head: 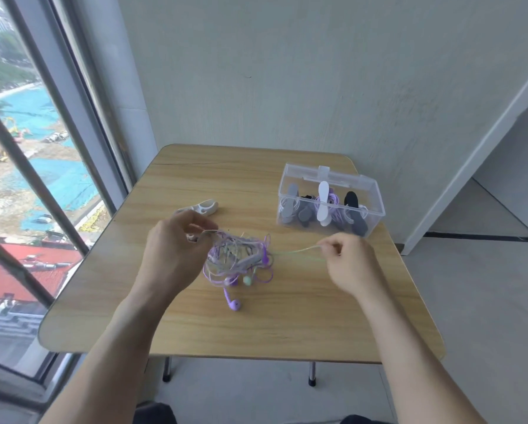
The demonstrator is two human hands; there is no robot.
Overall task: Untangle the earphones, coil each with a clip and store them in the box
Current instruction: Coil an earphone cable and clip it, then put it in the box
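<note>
Toward the tabletop's (287, 338) left edge, a little back from the middle, two loose white clips (200, 207) are lying side by side, waiting for use; they look like light, stiff plastic that should be easy to pick up by the narrow end. Just in front of them the left hand (170, 252) is hovering with its fingers (200, 224) curled, pinching strands at the top of the tangle (238, 258). The tangle is sitting near the tabletop's centre: thin purple and pale green cords knotted together, with one purple earbud (234, 305) trailing toward the front edge and a green bud (247, 280) showing in the mass. It appears to be two earphone sets, though the knot is hiding too much to count surely. The cords are likely light, limp and springy, and thin enough to damage if yanked, so holding near the knot and easing a free end through is probably safer than pulling hard. The right hand (351, 264) is pinching the green cord (296, 250) and drawing it taut toward the right edge. At the back right corner the clear box (372, 203) is holding about four clipped coils.
</note>
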